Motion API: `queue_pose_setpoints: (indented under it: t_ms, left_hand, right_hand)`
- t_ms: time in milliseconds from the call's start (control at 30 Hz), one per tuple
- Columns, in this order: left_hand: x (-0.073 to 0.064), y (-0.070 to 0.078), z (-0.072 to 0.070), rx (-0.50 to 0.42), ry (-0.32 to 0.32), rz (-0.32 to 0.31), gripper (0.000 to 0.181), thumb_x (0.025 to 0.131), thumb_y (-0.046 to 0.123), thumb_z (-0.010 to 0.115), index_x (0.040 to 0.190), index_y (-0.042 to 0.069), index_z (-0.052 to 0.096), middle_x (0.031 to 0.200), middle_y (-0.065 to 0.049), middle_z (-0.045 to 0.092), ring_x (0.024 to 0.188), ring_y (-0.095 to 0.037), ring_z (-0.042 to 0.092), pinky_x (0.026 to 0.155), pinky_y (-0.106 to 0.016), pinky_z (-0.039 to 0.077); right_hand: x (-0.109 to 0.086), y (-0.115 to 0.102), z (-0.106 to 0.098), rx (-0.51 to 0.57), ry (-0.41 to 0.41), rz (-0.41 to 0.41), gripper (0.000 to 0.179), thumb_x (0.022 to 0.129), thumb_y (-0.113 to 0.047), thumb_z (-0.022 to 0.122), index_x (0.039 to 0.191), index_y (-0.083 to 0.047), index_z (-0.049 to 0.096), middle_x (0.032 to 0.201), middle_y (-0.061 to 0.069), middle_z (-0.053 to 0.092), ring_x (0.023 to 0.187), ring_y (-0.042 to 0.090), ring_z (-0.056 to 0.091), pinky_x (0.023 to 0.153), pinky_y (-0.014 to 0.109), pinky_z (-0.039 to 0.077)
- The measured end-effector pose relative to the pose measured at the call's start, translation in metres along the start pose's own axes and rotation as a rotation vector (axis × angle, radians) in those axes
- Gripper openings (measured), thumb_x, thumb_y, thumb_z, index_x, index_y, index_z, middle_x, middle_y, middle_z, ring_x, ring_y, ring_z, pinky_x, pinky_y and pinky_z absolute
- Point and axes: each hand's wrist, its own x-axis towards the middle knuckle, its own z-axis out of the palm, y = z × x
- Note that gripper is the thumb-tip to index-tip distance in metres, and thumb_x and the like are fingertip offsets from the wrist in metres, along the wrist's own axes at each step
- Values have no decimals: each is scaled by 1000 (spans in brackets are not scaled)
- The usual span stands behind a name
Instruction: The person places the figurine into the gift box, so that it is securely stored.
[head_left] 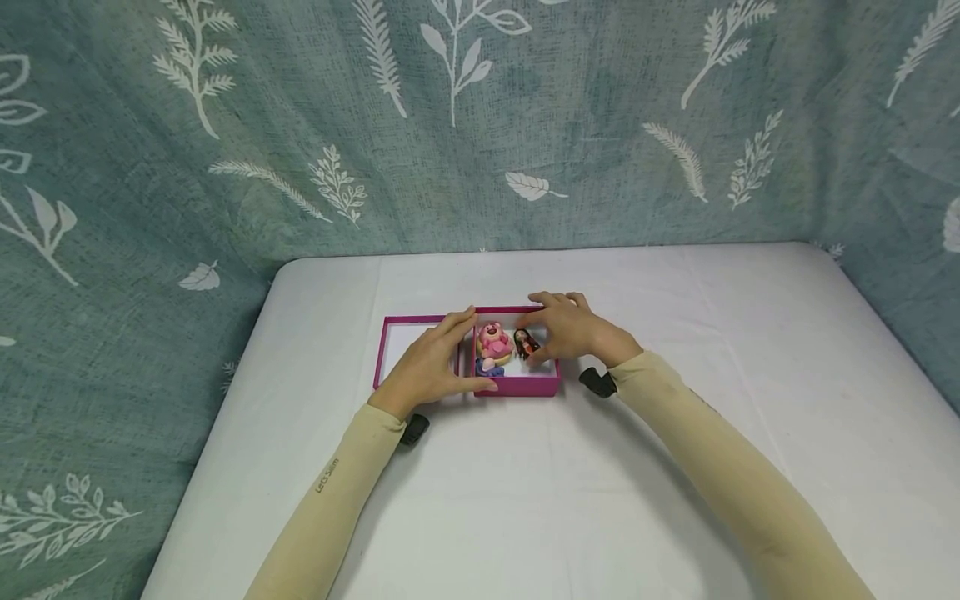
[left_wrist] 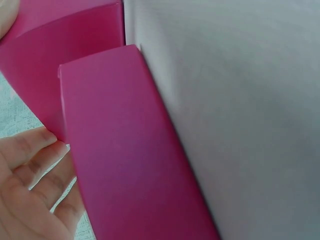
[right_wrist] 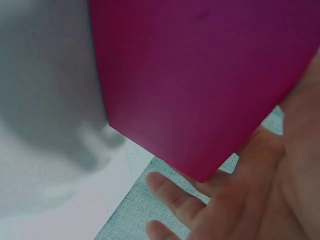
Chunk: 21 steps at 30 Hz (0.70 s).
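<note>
A magenta box (head_left: 517, 387) with a white inside sits on the table in the head view. It holds a pink bear figurine (head_left: 495, 341), a small blue-and-pink figurine (head_left: 490, 367) and a dark-haired doll figurine (head_left: 527, 343). My left hand (head_left: 431, 367) spans the box's left side, thumb at the front wall and fingers at the back edge. Its fingers (left_wrist: 47, 172) meet the box corner in the left wrist view. My right hand (head_left: 573, 329) reaches over the right wall and pinches the doll between thumb and index finger. Other right fingers (right_wrist: 175, 197) stretch past the outer wall.
A magenta-rimmed lid (head_left: 381, 350), white inside, lies left of the box, partly under my left hand. White cloth covers the table (head_left: 480, 500). Behind it hangs a green leaf-patterned curtain (head_left: 480, 167). Dark wrist cameras (head_left: 597, 382) sit below both wrists.
</note>
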Motion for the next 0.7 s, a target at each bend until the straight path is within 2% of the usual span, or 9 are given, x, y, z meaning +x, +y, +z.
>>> queue_pose_setpoints:
  t_ms: [367, 700]
  left_hand:
    - [2, 2, 0, 6, -1, 4, 107, 71, 71, 72, 152, 10, 36, 160, 3, 29, 141, -24, 40, 111, -44, 41]
    - [1, 1, -1, 1, 8, 2, 107, 71, 69, 74, 152, 10, 37, 159, 3, 31, 140, -25, 41, 111, -44, 42]
  right_hand:
    - [-6, -2, -3, -19, 35, 35, 60, 76, -40, 84, 129, -18, 66, 153, 20, 37, 143, 41, 30, 114, 64, 16]
    - [-7, -2, -2, 23, 32, 14, 58, 78, -39, 82, 129, -17, 65, 154, 22, 35, 143, 42, 29, 113, 65, 16]
